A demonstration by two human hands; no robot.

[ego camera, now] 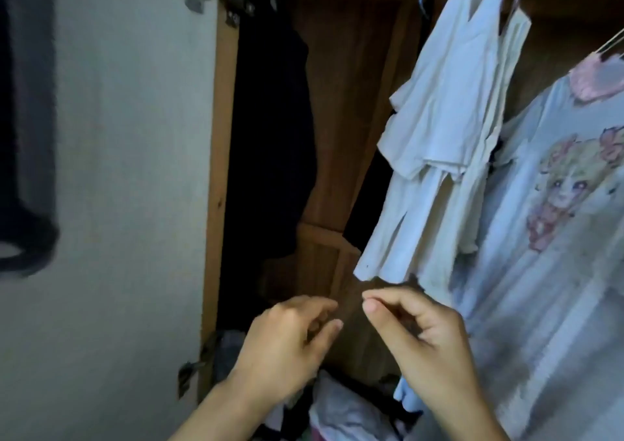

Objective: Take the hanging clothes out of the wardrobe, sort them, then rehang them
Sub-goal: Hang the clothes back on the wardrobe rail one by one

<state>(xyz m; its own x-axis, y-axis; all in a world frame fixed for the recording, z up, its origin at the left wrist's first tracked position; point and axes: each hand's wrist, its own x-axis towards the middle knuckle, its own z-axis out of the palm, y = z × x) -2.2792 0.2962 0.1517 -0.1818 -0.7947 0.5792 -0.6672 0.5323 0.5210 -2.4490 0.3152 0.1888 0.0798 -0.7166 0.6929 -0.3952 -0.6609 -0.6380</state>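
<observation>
Inside the open wooden wardrobe point(341, 109) several white garments point(449, 129) hang on hangers at the upper right. Next to them hangs a pale T-shirt with a cartoon girl print point(557, 224) and a pink collar. A dark garment point(270, 129) hangs at the wardrobe's left side. My left hand point(287, 346) and my right hand point(429, 332) are raised side by side just below the white garments' hem. Both have loosely curled fingers and nothing visible in them. Neither hand touches the clothes.
A white wall point(135, 170) stands left of the wardrobe's wooden frame point(219, 170). A dark piece of cloth point(27, 119) hangs at the far left. Crumpled clothes point(347, 407) lie piled at the wardrobe's bottom, below my hands.
</observation>
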